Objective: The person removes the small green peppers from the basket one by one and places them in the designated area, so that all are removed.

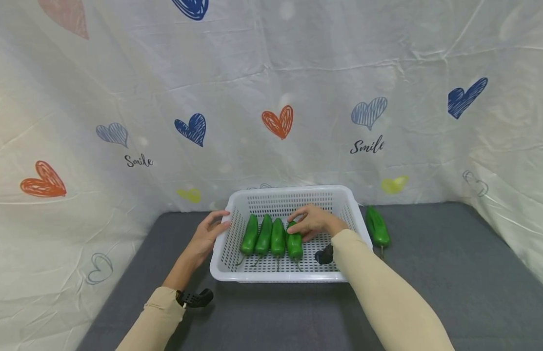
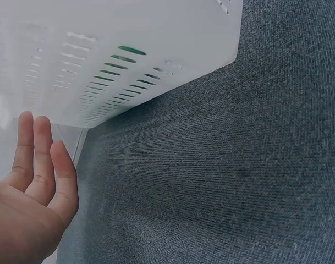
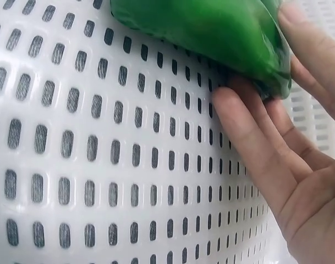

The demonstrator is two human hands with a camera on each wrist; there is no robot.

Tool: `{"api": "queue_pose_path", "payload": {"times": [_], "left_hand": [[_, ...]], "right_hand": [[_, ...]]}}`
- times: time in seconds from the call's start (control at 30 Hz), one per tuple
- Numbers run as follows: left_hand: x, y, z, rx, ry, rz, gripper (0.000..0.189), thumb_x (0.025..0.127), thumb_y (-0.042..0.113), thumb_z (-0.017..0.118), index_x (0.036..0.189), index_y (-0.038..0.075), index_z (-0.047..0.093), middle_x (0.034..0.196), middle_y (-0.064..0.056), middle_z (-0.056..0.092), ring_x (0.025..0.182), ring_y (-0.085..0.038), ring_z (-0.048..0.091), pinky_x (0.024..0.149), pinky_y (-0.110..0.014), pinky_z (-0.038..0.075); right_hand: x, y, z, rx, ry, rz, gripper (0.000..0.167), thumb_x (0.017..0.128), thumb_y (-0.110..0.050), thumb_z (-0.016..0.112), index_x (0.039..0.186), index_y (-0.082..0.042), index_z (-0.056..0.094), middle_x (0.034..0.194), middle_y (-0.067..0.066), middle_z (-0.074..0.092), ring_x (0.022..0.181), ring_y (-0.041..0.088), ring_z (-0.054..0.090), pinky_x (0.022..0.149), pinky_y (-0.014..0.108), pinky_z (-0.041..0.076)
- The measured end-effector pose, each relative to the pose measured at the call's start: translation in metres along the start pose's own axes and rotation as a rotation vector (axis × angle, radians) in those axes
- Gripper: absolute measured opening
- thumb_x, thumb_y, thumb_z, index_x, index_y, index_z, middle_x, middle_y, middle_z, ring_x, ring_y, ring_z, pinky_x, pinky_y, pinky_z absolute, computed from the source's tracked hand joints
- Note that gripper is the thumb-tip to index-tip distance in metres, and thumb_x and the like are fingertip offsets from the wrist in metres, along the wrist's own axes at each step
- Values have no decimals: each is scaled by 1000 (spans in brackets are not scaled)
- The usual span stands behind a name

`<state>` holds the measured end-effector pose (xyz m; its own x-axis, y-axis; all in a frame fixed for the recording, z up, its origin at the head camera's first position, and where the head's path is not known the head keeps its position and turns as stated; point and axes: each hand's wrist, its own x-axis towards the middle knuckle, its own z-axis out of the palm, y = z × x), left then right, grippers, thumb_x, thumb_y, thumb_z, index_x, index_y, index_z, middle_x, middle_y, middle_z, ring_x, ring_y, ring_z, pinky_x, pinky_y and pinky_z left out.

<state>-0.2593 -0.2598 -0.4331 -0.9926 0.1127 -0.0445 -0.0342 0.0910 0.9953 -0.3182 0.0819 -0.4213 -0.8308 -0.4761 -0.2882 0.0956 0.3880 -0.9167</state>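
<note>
A white perforated basket (image 1: 289,191) stands on a grey table (image 1: 438,278) and holds a row of several green peppers. My right hand (image 1: 314,222) lies over the far end of the rightmost pepper (image 1: 294,247). In the right wrist view its straight fingers (image 3: 250,137) touch that pepper (image 3: 211,33) just above the basket floor (image 3: 101,165). My left hand (image 1: 208,233) rests against the basket's left rim with its fingers extended. The left wrist view has those fingers (image 2: 38,165) straight beside the basket's side wall (image 2: 128,49).
One more green pepper (image 1: 376,228) lies on the table just right of the basket. A white cloth with printed hearts (image 1: 277,122) hangs behind and along both sides. Grey tabletop (image 2: 228,176) stretches in front of the basket.
</note>
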Motion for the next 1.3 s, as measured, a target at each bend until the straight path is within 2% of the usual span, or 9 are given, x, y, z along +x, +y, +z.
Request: {"api": "queue_pose_path", "payload": {"times": [0.27, 0.67, 1.03, 1.3], "left_hand": [[1, 2, -1, 17, 5, 2, 49, 101, 28, 67, 144, 16, 46, 140, -18, 52, 111, -30, 62, 81, -42, 56], [0, 0, -3, 14, 10, 7, 48, 102, 27, 66, 144, 15, 46, 140, -21, 52, 109, -28, 63, 81, -40, 56], [2, -1, 0, -16, 1, 5, 48, 101, 26, 68, 143, 14, 48, 139, -21, 53, 108, -29, 64, 80, -42, 57], [0, 0, 1, -6, 17, -7, 48, 102, 26, 67, 144, 15, 48, 140, -21, 52, 108, -28, 64, 80, -41, 57]], "right_hand": [[1, -3, 2, -16, 17, -3, 44, 87, -7, 83, 126, 1, 67, 117, 19, 63, 85, 29, 70, 71, 45, 59], [6, 2, -2, 41, -33, -24, 44, 88, -6, 81, 128, 3, 65, 129, 23, 55, 91, 32, 68, 76, 47, 58], [5, 1, -10, 136, -79, -23, 52, 88, -2, 80, 135, 3, 59, 113, 19, 68, 96, 33, 70, 82, 46, 57], [6, -3, -17, 160, -78, -84, 53, 89, -6, 80, 137, 2, 58, 122, 19, 65, 105, 34, 66, 84, 49, 56]]}}
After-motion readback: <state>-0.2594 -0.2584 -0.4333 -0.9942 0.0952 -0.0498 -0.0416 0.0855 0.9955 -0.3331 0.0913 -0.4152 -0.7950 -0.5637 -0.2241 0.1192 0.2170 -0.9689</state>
